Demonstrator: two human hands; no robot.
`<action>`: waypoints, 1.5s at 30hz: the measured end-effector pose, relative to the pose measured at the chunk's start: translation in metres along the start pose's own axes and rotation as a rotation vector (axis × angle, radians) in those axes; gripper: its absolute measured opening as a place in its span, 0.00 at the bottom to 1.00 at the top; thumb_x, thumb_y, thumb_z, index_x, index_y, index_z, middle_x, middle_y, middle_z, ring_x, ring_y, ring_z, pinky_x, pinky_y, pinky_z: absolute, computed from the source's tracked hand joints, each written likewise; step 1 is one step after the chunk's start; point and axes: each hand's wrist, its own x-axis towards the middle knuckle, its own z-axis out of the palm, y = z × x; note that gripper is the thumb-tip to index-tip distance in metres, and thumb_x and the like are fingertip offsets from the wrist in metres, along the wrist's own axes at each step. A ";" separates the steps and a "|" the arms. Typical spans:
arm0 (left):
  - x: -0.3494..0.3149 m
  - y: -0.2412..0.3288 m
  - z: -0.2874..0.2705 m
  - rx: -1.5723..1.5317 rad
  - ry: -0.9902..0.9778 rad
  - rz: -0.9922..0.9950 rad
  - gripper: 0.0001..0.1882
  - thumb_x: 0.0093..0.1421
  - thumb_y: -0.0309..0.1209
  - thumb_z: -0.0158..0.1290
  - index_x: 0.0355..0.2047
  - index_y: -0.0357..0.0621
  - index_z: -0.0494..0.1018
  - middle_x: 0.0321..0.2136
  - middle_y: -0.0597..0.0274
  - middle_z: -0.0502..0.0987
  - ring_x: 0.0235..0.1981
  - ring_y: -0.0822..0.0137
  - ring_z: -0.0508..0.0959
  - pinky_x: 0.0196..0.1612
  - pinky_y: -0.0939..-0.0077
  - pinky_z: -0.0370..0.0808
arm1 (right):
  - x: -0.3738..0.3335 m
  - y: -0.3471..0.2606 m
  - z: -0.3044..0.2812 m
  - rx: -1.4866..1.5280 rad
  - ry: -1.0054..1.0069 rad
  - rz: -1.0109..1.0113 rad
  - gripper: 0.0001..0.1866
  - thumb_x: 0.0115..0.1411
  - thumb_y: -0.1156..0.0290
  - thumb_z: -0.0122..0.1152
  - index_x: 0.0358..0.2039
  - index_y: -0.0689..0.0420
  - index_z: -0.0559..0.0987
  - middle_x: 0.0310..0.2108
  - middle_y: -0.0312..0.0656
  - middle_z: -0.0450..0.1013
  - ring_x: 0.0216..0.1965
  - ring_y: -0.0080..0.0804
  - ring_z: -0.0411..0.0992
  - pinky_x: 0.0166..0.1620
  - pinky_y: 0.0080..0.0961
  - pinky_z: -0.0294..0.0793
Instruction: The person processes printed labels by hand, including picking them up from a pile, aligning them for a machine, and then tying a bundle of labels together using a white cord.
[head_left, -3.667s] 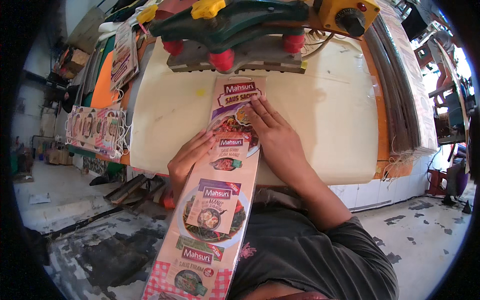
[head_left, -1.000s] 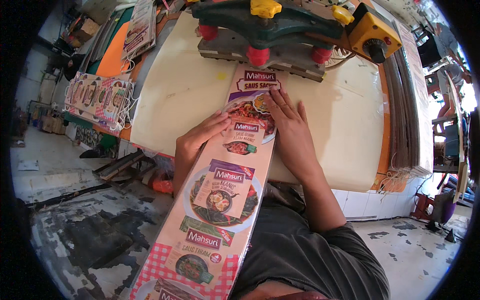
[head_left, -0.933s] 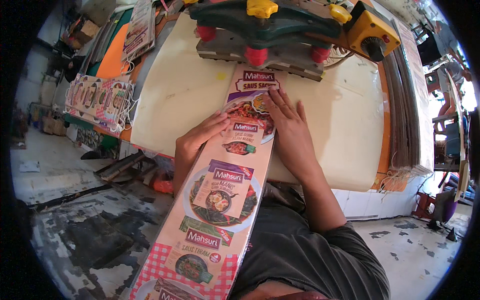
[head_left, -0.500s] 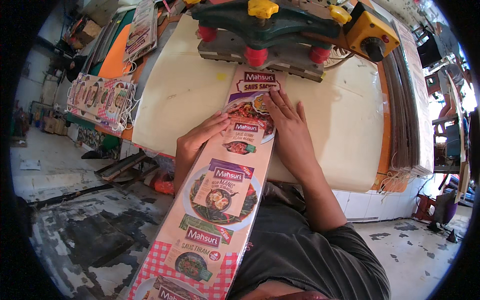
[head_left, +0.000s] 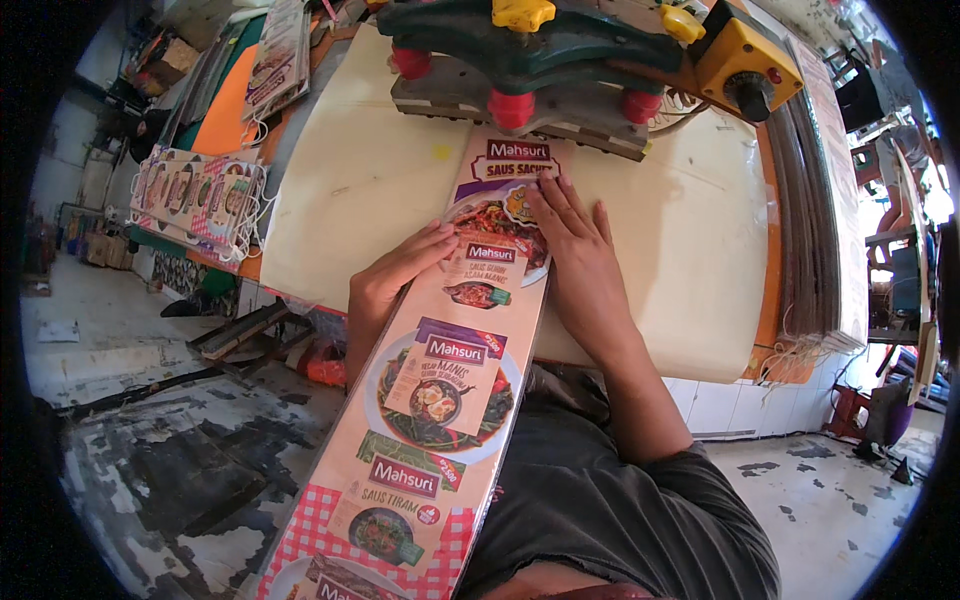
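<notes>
Left hand (head_left: 402,264) bent at the wrist, grip I cannot tell, right hand (head_left: 578,235) open and flat, both touching one printed strip (head_left: 430,395), its far end near one green press (head_left: 545,52), three red cylinders (head_left: 512,108).

Head-worn fisheye, looking down from close above left hand (head_left: 398,268), right hand (head_left: 580,245) and cream tabletop (head_left: 345,215).

An orange sheet (head_left: 230,112) lies above the blotched floor (head_left: 190,490).
</notes>
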 end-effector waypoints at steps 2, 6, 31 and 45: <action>0.000 0.002 -0.002 0.008 -0.007 0.004 0.20 0.57 0.22 0.59 0.52 0.35 0.78 0.52 0.48 0.80 0.60 0.55 0.76 0.61 0.64 0.73 | 0.000 0.000 0.001 0.002 0.003 -0.003 0.31 0.62 0.78 0.46 0.67 0.58 0.65 0.72 0.47 0.57 0.74 0.42 0.51 0.72 0.55 0.48; 0.001 0.002 -0.001 0.033 -0.021 0.019 0.21 0.56 0.22 0.60 0.52 0.35 0.78 0.52 0.49 0.80 0.60 0.55 0.76 0.61 0.64 0.73 | 0.000 0.000 0.001 -0.013 0.012 -0.005 0.30 0.62 0.78 0.46 0.67 0.59 0.66 0.71 0.48 0.57 0.74 0.42 0.52 0.72 0.56 0.49; 0.000 0.000 -0.001 -0.008 -0.011 0.008 0.21 0.56 0.22 0.59 0.53 0.36 0.78 0.53 0.48 0.79 0.60 0.56 0.75 0.62 0.64 0.73 | -0.003 -0.001 0.003 -0.069 0.017 -0.024 0.30 0.64 0.75 0.46 0.69 0.59 0.63 0.72 0.47 0.56 0.74 0.42 0.52 0.72 0.54 0.48; 0.001 0.003 -0.001 -0.016 -0.018 -0.007 0.20 0.58 0.21 0.58 0.53 0.35 0.78 0.53 0.48 0.79 0.61 0.56 0.75 0.63 0.64 0.72 | -0.003 0.000 0.004 -0.082 0.001 -0.011 0.31 0.65 0.74 0.45 0.69 0.58 0.62 0.73 0.46 0.55 0.74 0.41 0.50 0.73 0.53 0.47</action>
